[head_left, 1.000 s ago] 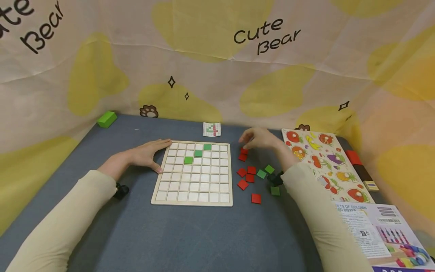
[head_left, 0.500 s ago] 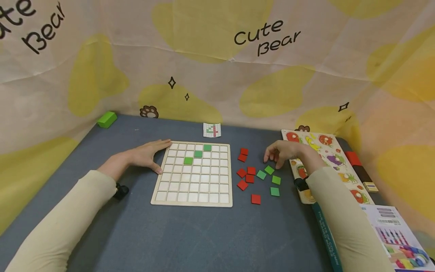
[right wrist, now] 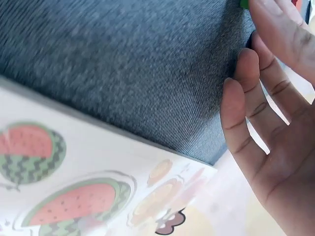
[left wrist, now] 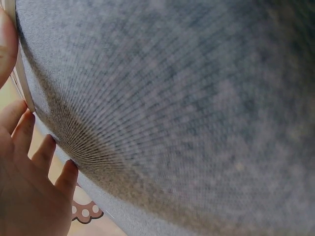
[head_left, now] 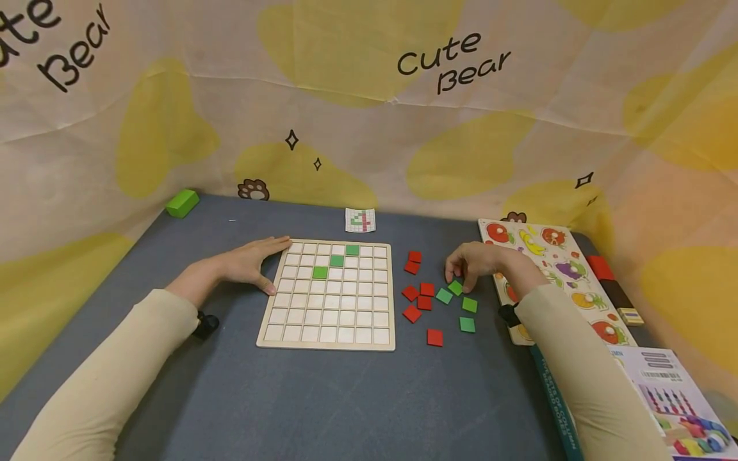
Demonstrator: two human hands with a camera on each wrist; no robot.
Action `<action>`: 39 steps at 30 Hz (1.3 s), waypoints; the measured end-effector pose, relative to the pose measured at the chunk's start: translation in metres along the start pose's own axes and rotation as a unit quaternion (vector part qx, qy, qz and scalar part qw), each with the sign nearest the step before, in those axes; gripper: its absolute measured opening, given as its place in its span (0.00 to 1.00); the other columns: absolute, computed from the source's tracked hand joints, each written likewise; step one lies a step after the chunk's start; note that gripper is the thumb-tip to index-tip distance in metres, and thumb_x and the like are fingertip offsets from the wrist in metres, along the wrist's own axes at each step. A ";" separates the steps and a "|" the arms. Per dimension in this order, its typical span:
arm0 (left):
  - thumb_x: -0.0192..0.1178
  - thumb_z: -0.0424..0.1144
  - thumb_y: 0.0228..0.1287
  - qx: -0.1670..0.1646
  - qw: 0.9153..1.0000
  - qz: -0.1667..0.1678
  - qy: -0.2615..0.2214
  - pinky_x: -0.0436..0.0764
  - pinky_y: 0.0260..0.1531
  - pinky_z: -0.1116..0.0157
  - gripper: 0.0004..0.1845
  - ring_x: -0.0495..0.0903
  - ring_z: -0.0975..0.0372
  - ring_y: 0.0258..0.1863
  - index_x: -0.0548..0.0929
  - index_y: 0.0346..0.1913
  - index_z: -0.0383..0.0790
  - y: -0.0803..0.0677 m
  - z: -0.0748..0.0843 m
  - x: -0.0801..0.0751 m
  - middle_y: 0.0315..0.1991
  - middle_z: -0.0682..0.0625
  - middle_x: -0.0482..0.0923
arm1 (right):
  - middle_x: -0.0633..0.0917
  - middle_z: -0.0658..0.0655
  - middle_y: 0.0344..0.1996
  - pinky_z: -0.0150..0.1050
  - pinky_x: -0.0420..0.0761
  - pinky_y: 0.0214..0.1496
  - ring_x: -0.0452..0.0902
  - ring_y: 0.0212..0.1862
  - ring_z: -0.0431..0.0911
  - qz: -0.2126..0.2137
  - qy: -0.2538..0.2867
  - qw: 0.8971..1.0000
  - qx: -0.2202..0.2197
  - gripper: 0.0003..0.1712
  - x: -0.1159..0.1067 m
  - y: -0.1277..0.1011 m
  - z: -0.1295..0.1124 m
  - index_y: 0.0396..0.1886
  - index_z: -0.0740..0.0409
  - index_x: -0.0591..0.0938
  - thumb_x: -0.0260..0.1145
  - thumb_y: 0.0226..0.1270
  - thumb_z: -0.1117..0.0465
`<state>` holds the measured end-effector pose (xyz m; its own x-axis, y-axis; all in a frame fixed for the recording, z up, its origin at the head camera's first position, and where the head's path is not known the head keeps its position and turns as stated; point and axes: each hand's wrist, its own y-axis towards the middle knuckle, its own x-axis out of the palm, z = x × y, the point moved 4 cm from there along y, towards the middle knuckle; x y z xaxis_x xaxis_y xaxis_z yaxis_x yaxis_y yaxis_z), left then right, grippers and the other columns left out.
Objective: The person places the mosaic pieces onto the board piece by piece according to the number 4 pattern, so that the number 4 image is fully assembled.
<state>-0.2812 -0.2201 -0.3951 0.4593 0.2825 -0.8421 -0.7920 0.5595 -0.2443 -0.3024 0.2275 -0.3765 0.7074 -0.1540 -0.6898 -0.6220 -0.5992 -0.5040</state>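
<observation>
A wooden grid board (head_left: 325,349) with white squares lies mid-table, three green tiles set along a diagonal in its upper rows. Spread along its left edge, my left hand (head_left: 245,261) touches the far corner with its fingertips and the side with its thumb. In the left wrist view those fingers (left wrist: 44,152) look fairly straight. My right hand (head_left: 481,261) pinches a green tile (head_left: 455,288) between thumb and index finger, at the table. Other green tiles (head_left: 469,305) and several red tiles (head_left: 426,289) lie loose nearby. In the right wrist view only a green corner (right wrist: 244,4) shows beside the thumb.
A small card with a coloured grid pattern (head_left: 360,220) lies behind the board. On the right are a fruit puzzle board (head_left: 536,256), a printed box (head_left: 674,390) and red and dark blocks (head_left: 601,267). A green block (head_left: 182,203) sits far left.
My right hand has come from the far red tiles toward me and right, down to the green tiles. The pinched green tile has shifted slightly. My left hand stays put.
</observation>
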 end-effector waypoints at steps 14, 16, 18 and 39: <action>0.77 0.54 0.44 0.005 1.000 0.002 0.003 0.46 0.73 0.32 0.64 0.41 0.33 0.77 0.49 0.78 0.33 -0.001 0.000 -0.001 0.80 0.33 0.44 | 0.84 0.55 0.27 0.38 0.80 0.34 0.76 0.29 0.44 0.076 0.044 0.996 0.015 0.06 -0.012 0.006 -0.017 0.32 0.64 0.83 0.72 0.57 0.67; 0.77 0.55 0.44 0.006 1.000 0.002 0.004 0.46 0.72 0.32 0.65 0.41 0.32 0.77 0.49 0.78 0.33 -0.001 0.000 -0.001 0.80 0.33 0.44 | 0.85 0.56 0.28 0.39 0.82 0.37 0.78 0.30 0.46 0.108 0.070 0.992 0.004 0.08 -0.015 0.012 -0.026 0.36 0.64 0.83 0.71 0.59 0.67; 0.77 0.56 0.44 0.004 1.000 0.001 0.003 0.46 0.73 0.32 0.65 0.41 0.33 0.78 0.49 0.78 0.34 -0.001 -0.001 0.000 0.80 0.34 0.44 | 0.85 0.57 0.28 0.40 0.85 0.39 0.81 0.32 0.47 0.141 0.097 0.985 -0.011 0.10 -0.016 0.020 -0.039 0.41 0.64 0.83 0.70 0.61 0.66; 0.76 0.57 0.45 -0.009 1.000 -0.009 0.000 0.46 0.73 0.32 0.65 0.41 0.35 0.78 0.48 0.79 0.35 0.002 -0.004 0.000 0.80 0.35 0.43 | 0.89 0.55 0.30 0.28 0.77 0.30 0.80 0.25 0.44 0.172 0.101 0.972 -0.126 0.08 0.045 0.127 -0.204 0.40 0.56 0.88 0.65 0.63 0.67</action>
<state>-0.2842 -0.2218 -0.3976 0.4731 0.2725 -0.8378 -0.7910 0.5502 -0.2677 -0.2808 -0.0156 -0.3654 0.5390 -0.5155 -0.6662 -0.7499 -0.6538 -0.1009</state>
